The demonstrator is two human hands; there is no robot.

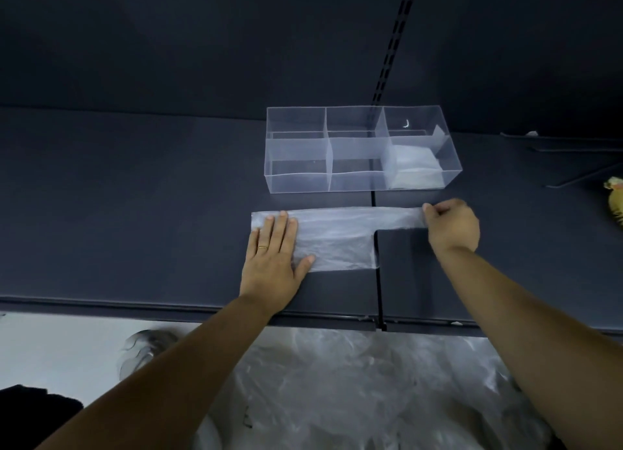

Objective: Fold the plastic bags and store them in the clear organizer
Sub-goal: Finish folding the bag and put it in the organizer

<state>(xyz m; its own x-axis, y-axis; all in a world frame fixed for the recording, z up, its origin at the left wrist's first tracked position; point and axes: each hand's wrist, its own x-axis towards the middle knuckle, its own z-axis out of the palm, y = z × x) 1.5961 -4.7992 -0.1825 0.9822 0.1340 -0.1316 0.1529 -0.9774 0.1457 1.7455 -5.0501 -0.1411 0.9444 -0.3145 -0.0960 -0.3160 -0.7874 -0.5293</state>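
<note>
Left hand (273,247), right hand (451,225), one bag (337,237).

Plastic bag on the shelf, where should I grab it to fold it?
Pinch the narrow handle strip at the right end, coming from the right, as the right hand does; the left hand pins the wide end flat, so the strip should lift freely.
</note>
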